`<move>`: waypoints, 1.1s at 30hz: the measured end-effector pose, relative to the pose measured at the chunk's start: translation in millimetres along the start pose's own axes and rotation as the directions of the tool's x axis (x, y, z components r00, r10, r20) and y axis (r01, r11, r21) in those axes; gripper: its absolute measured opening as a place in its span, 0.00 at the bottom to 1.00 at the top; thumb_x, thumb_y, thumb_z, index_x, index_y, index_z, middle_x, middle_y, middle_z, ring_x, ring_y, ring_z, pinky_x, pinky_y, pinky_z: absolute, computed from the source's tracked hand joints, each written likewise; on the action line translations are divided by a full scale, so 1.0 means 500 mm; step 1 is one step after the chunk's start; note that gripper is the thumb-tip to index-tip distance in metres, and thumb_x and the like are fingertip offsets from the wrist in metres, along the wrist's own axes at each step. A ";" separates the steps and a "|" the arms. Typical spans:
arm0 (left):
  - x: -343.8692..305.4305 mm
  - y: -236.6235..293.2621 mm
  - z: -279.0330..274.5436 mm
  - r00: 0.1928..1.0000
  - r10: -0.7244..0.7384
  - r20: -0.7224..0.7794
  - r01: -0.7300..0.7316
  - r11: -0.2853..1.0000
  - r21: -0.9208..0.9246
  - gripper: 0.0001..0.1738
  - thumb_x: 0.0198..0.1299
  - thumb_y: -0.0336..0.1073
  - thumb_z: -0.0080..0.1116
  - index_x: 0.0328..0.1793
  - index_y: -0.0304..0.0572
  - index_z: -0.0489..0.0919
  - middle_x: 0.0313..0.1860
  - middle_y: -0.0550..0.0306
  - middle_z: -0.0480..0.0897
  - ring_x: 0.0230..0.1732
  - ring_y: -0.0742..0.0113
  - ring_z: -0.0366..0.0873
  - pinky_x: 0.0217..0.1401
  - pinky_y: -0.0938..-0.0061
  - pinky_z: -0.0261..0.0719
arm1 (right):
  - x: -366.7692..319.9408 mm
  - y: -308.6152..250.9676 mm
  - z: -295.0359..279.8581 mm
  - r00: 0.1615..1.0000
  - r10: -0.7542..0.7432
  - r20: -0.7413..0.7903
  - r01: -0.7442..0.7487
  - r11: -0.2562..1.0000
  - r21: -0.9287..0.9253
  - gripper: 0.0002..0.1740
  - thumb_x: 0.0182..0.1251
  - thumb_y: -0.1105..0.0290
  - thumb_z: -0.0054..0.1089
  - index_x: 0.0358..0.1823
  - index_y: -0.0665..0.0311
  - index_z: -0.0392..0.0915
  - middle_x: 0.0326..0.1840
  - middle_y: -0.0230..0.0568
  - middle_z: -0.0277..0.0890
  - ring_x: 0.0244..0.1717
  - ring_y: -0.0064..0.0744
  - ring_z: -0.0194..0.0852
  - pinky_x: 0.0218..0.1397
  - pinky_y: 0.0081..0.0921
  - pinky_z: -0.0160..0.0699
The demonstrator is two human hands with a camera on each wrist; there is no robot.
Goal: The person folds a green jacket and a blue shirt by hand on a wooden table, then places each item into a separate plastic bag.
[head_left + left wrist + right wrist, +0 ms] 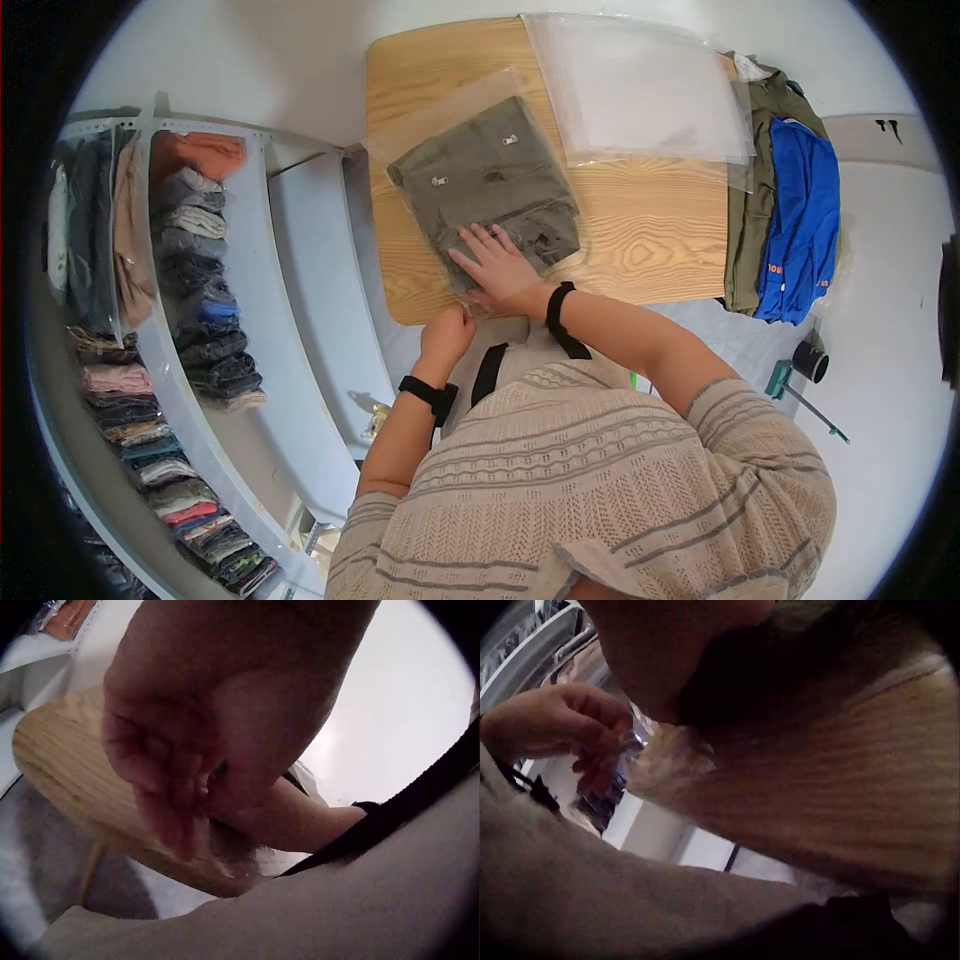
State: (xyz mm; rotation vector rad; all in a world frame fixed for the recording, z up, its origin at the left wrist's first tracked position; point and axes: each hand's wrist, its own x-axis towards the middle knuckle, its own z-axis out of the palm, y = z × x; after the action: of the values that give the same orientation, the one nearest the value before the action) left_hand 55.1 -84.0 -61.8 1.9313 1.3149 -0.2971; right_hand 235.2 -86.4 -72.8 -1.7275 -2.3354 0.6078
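Observation:
A folded olive-grey garment (pixel 475 160) with two zip pulls lies inside a clear plastic bag (pixel 462 105), tilted on the table's left half. My right hand (pixel 497 268) presses on its near part with fingers spread. At the bag's near corner, just off the table edge, my left hand (pixel 447 338) pinches the plastic. In the right wrist view the left hand (pixel 562 724) has curled fingers with a bit of clear film at their tips. The left wrist view shows the left hand (pixel 202 712) from close by, dark, with the right arm behind it.
A stack of clear plastic bags (pixel 640 90) lies at the back right of the wooden table (pixel 650 235). Olive and blue clothes (pixel 800 220) hang over its right edge. Shelves (pixel 310 330) with several folded clothes (pixel 205 270) stand to the left.

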 end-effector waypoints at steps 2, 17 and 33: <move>-0.003 0.003 -0.006 0.999 0.017 0.046 -0.016 1.000 -0.027 0.10 0.51 0.35 0.52 0.29 0.35 0.77 0.28 0.38 0.79 0.33 0.40 0.77 0.37 0.54 0.74 | -0.013 0.013 0.053 0.995 -0.014 -0.102 0.012 1.000 -0.019 0.34 0.57 0.58 0.55 0.68 0.50 0.59 0.72 0.53 0.47 0.74 0.50 0.40 0.72 0.50 0.45; 0.008 -0.016 0.013 0.988 0.031 0.152 -0.039 0.998 0.048 0.12 0.55 0.38 0.48 0.32 0.37 0.78 0.30 0.39 0.80 0.35 0.41 0.78 0.40 0.53 0.75 | 0.069 0.058 0.036 0.996 -0.086 -0.011 0.086 0.996 0.031 0.27 0.58 0.71 0.53 0.62 0.46 0.67 0.74 0.38 0.48 0.75 0.37 0.41 0.75 0.44 0.41; 0.066 0.181 -0.049 0.804 0.534 -0.261 -0.446 0.832 0.329 0.29 0.48 0.39 0.62 0.58 0.44 0.69 0.39 0.51 0.71 0.43 0.53 0.70 0.44 0.63 0.70 | -0.136 0.112 0.027 0.686 0.702 0.190 -0.463 0.220 0.859 0.25 0.58 0.76 0.57 0.59 0.64 0.64 0.52 0.46 0.69 0.49 0.39 0.72 0.50 0.29 0.73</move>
State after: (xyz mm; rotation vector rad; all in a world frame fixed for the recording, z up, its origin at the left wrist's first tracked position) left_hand 143.2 -60.1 -22.4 2.5529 0.9478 0.1572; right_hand 300.5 -140.1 -101.9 -1.8567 -0.7026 1.3089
